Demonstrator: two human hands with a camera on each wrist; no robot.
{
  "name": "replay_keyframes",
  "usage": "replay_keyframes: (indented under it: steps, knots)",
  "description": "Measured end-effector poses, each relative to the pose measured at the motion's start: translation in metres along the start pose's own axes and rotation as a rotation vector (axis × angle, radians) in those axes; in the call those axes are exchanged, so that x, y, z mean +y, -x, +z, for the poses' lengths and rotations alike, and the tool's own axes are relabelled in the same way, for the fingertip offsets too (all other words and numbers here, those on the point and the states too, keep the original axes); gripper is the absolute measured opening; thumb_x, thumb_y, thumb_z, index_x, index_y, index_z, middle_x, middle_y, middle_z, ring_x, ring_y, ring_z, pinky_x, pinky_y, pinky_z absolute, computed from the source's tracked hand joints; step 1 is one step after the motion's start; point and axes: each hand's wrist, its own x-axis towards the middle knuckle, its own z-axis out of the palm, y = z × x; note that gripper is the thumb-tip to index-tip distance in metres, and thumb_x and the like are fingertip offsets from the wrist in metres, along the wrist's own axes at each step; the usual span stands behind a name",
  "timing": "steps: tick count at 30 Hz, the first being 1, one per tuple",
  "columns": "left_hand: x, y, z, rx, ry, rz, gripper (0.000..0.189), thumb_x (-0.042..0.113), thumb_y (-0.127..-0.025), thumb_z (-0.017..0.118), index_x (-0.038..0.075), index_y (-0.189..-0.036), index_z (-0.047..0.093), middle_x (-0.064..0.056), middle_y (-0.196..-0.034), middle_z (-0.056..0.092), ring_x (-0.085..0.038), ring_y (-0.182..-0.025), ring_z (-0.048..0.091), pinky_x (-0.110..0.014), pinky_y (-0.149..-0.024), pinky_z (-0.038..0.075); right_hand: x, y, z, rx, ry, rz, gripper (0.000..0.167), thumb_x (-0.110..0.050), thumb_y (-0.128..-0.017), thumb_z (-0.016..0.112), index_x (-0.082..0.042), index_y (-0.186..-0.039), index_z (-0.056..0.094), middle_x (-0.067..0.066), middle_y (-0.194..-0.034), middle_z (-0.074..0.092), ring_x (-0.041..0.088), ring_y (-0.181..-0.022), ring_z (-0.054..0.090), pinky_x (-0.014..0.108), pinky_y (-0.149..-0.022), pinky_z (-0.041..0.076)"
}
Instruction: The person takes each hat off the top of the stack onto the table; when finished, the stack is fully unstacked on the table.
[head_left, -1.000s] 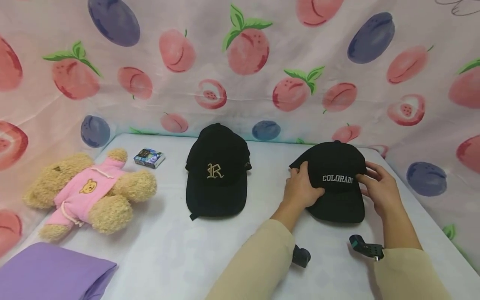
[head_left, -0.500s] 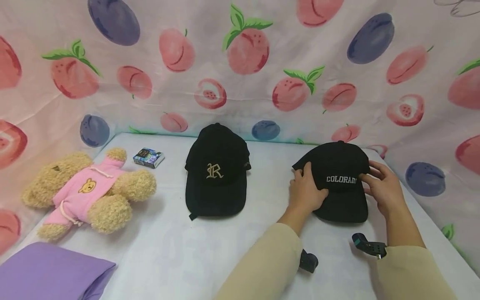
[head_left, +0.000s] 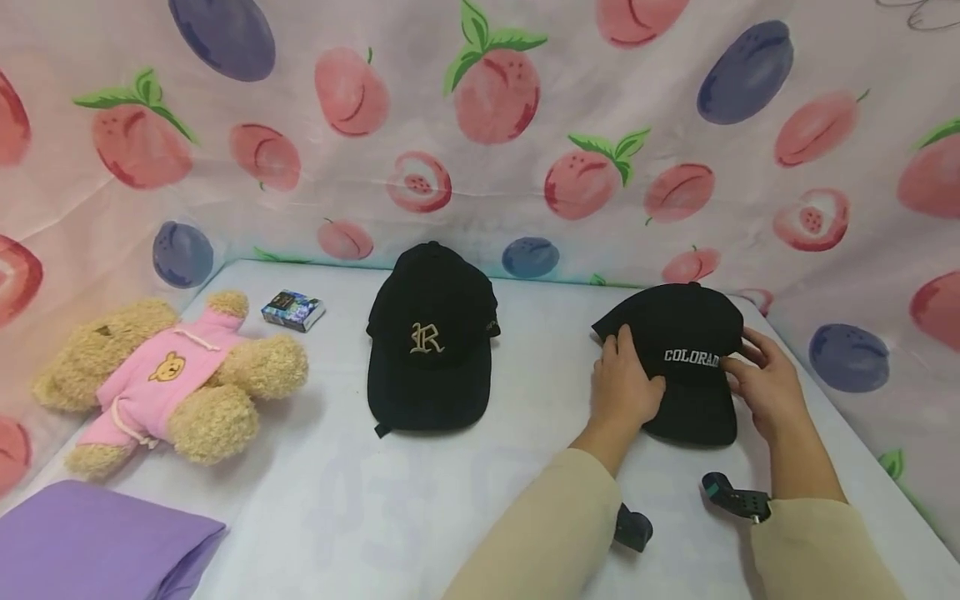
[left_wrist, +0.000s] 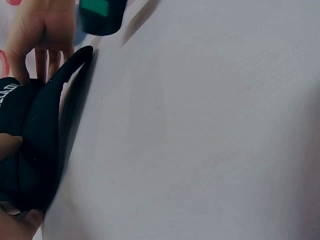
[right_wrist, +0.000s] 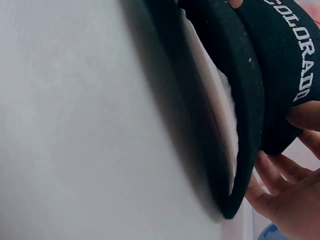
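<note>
It looks like a curtained-off corner, home-like — fruit-patterned fabric (head_left: 491,179) hangs around a white surface (head_left: 330,508) with a teddy bear (head_left: 168,383) and COLORADO cap (head_left: 678,325) — though the building's kind stays unclear.

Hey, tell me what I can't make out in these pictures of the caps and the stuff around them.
- Head view: the end of the lettering on the black COLORADO cap, covered by the right hand.
- Head view: print on the small box, too small.
- Head view: the rest of the purple cloth, cut by left and bottom edges.
- Left wrist view: most of the left hand, cut off.
</note>
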Motion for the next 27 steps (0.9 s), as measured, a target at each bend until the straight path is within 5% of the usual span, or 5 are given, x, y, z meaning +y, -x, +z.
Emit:
replay_keyframes:
  steps: [5, 8, 11, 13, 27]
  knots:
    - [0.002, -0.0007, -0.0012, -0.011, 0.009, -0.013, 0.08, 0.033, -0.091, 0.078, 0.019, -0.158, 0.037, -0.004, -0.159, 0.045, -0.027, -0.134, 0.056, -0.033, -0.111, 0.045, 0.0019, 0.0013, -0.001, -0.025, 0.033, -0.031, 0.076, -0.017, -0.104, 0.057, -0.02, -0.168, 0.016, 0.027, -0.169, 0.017, 0.003, -0.112, 0.057, 0.009, -0.081, 0.048]
    - [0.0029, -0.0016, -0.0009, -0.021, 0.016, -0.019, 0.079, 0.032, -0.092, 0.077, 0.018, -0.158, 0.037, -0.004, -0.16, 0.045, -0.027, -0.135, 0.056, -0.032, -0.112, 0.045, 0.0015, 0.0019, -0.0006, -0.055, 0.04, -0.037, 0.081, -0.019, -0.104, 0.059, -0.023, -0.168, 0.01, 0.025, -0.171, 0.013, 0.027, -0.141, 0.05, 0.031, -0.108, 0.048]
    - [0.0033, -0.0029, -0.0007, -0.035, 0.021, -0.02, 0.078, 0.032, -0.092, 0.077, 0.018, -0.158, 0.037, -0.004, -0.16, 0.045, -0.026, -0.136, 0.055, -0.031, -0.113, 0.045, 0.0001, 0.0027, -0.0004, -0.085, 0.019, -0.039, 0.089, -0.021, -0.103, 0.062, -0.025, -0.168, 0.001, 0.024, -0.172, 0.007, 0.045, -0.155, 0.025, 0.059, -0.122, 0.03]
    - [0.0028, -0.0037, -0.0011, -0.055, 0.025, -0.021, 0.079, 0.032, -0.093, 0.077, 0.018, -0.159, 0.036, -0.004, -0.161, 0.044, -0.026, -0.138, 0.054, -0.03, -0.113, 0.044, -0.0008, 0.0037, -0.0003, -0.104, 0.0, -0.051, 0.095, -0.02, -0.101, 0.066, -0.025, -0.168, -0.003, 0.025, -0.172, 0.004, 0.049, -0.155, 0.019, 0.065, -0.122, 0.021]
    - [-0.0049, -0.0085, -0.0026, -0.145, 0.033, 0.04, 0.081, 0.03, -0.096, 0.074, 0.015, -0.162, 0.03, -0.007, -0.166, 0.036, -0.025, -0.145, 0.049, -0.032, -0.117, 0.041, -0.002, 0.0053, 0.0056, -0.189, 0.138, -0.139, 0.124, -0.023, -0.091, 0.079, -0.019, -0.163, -0.022, 0.032, -0.17, -0.007, 0.061, -0.152, 0.009, 0.075, -0.117, 0.019]
